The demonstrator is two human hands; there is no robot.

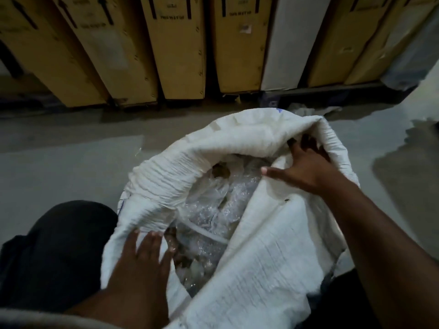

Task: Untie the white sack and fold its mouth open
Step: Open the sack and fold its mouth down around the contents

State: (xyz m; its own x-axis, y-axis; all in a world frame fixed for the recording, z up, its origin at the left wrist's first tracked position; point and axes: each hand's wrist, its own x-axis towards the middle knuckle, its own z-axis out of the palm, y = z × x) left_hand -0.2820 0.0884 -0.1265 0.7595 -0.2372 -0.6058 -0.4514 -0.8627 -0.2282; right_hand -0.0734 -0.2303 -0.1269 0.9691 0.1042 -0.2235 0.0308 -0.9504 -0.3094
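Observation:
The white woven sack stands on the floor right in front of me, its mouth wide open. Its rim is creased and partly rolled outward at the far left. Inside lie crumpled clear plastic bags and bubble wrap. My left hand lies flat with spread fingers on the near left rim, pressing the cloth. My right hand reaches over the right side and grips the far right rim, fingers curled into the fold. No tie or string is visible on the mouth.
A row of tall yellow-brown cartons and one white carton lean against the back, close behind the sack. Grey concrete floor spreads to the left. My dark-clothed knee is at the lower left.

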